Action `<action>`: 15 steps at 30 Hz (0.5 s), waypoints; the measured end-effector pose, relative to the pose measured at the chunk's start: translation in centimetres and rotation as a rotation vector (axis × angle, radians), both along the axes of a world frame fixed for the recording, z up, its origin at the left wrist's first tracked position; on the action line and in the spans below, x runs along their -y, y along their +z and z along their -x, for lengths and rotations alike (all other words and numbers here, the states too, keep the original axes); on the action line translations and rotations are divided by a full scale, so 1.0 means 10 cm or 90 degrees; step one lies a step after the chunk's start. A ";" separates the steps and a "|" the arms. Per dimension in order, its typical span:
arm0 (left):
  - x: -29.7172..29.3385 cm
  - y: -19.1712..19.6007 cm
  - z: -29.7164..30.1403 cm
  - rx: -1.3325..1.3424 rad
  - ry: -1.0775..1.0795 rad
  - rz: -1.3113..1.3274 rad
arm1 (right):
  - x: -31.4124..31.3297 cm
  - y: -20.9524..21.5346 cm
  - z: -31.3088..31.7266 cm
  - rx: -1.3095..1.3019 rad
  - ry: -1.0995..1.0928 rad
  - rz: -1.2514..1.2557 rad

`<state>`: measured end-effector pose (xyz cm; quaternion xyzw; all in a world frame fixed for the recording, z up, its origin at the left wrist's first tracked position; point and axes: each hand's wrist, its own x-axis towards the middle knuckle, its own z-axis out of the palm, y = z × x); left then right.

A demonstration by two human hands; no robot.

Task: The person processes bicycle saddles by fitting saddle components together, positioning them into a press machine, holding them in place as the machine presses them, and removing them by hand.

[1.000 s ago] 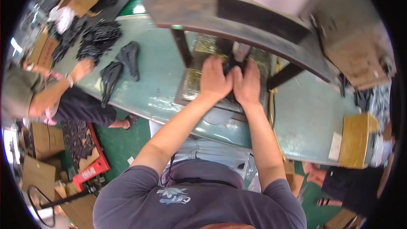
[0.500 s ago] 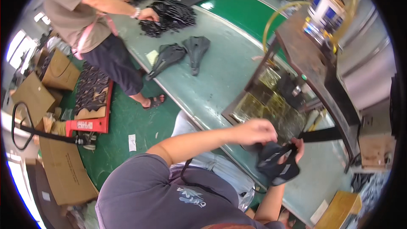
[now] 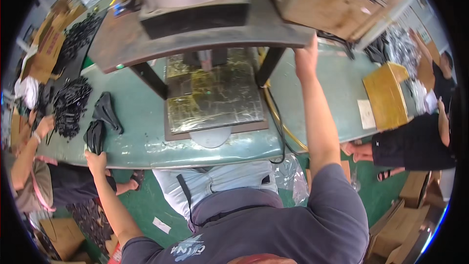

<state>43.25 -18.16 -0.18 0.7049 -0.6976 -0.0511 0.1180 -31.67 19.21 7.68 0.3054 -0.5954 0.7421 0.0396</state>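
At the near left of the bench, my left hand [image 3: 97, 162] is closed on the near end of a black bicycle saddle [image 3: 95, 134]. A second black saddle [image 3: 107, 112] lies just beyond it. My right arm reaches forward to the bench press, where my right hand [image 3: 306, 59] grips the right corner of the dark steel top plate [image 3: 195, 40]; some of its fingers are hidden at the edge. Below that plate, between two legs, sits a flat bed [image 3: 215, 110] wrapped in shiny, yellowish film. A pale round disc [image 3: 211, 137] shows at the bed's front edge.
A co-worker's hand [image 3: 45, 126] is beside a heap of black strips [image 3: 70, 102] at the left. A yellow box [image 3: 386, 97] and a yellow hose with a black cable [image 3: 275, 112] are right of the press. Another person [image 3: 415, 134] stands far right.
My view has swung right to face the press. Both hands held a black saddle piece; it no longer shows. My left hand has moved to the saddles, my right to the press plate.
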 end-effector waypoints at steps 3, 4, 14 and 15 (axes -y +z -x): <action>0.03 0.06 0.09 0.023 0.019 0.013 | 0.15 0.07 -0.31 0.070 -0.119 -0.021; 0.02 0.09 0.10 0.028 0.036 -0.021 | 0.12 0.02 -0.43 0.049 -0.118 -0.075; -1.49 0.33 0.82 -0.740 -0.126 -0.086 | -0.58 -0.24 -1.80 -0.185 0.049 -0.192; -1.57 0.31 1.05 -0.677 -0.226 -0.025 | -0.52 -0.23 -1.89 -0.206 0.111 -0.204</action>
